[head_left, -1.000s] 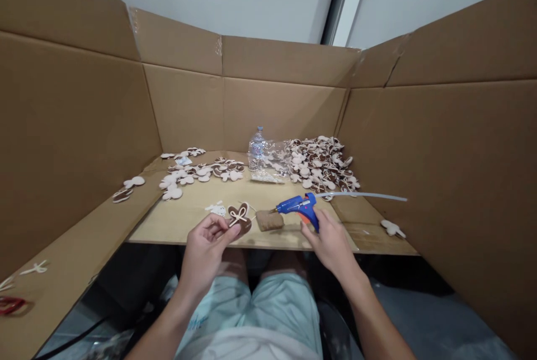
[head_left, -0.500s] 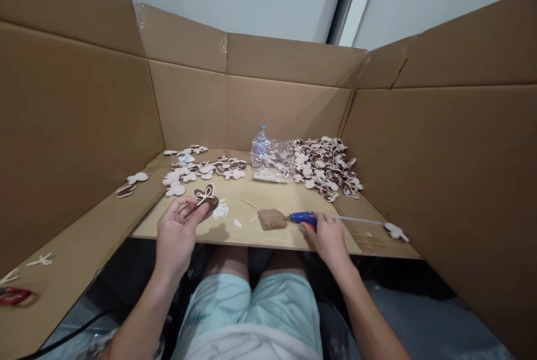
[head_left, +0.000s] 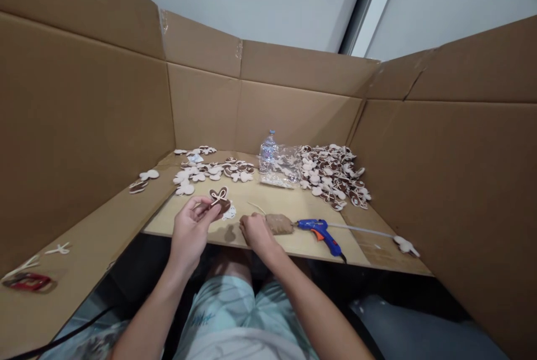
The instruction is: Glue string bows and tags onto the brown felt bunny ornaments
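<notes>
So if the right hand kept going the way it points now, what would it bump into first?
Probably the white lacy cut-out on the wooden board, just ahead of the right hand, though depth is hard to judge from this view.

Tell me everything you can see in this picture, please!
brown-and-white cutouts: many, in heaps at the board's back
wooden board: one, pale, in the middle
glue gun: one, blue and orange, on the right
glue stick: one, pale, right of the gun
tan pad: one, tan, beside the gun
water bottle: one, clear, at the back
cardboard walls: several, brown, around the board
left grip: one, holding a bow-marked cutout
right grip: one, against the tan pad
</notes>
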Demonstrator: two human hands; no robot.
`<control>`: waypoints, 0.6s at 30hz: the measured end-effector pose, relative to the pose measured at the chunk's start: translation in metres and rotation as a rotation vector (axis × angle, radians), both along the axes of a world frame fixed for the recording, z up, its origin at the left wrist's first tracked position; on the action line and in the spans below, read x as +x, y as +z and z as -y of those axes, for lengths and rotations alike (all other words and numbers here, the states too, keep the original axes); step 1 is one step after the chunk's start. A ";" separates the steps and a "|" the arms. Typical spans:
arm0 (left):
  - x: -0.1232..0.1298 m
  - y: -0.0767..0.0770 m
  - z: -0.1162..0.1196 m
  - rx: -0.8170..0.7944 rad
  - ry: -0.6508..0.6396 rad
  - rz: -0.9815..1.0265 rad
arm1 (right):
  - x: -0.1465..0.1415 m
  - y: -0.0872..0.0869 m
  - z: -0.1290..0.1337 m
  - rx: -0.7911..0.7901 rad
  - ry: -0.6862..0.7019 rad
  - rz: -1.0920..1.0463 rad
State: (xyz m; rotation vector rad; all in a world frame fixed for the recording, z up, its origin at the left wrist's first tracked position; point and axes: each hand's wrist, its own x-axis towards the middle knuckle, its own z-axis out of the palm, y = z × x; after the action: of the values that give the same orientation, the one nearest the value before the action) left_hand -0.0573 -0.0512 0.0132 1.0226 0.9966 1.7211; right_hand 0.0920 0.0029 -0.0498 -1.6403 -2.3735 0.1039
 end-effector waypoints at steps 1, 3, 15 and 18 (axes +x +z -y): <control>0.000 0.000 0.000 -0.002 -0.004 0.001 | -0.002 0.001 -0.002 -0.011 0.001 0.016; 0.000 -0.001 0.000 -0.006 -0.017 -0.003 | -0.006 0.003 -0.005 -0.026 0.008 0.038; -0.005 -0.005 -0.003 -0.010 -0.005 -0.027 | -0.012 0.004 -0.026 0.042 -0.023 -0.152; -0.006 -0.005 -0.002 0.002 -0.006 -0.039 | -0.010 0.001 -0.029 0.046 -0.019 -0.256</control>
State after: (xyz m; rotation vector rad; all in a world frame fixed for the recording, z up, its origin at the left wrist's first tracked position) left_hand -0.0633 -0.0487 0.0081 1.0632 1.0157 1.7037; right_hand 0.0816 0.0319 -0.0485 -1.5277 -2.1529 0.2387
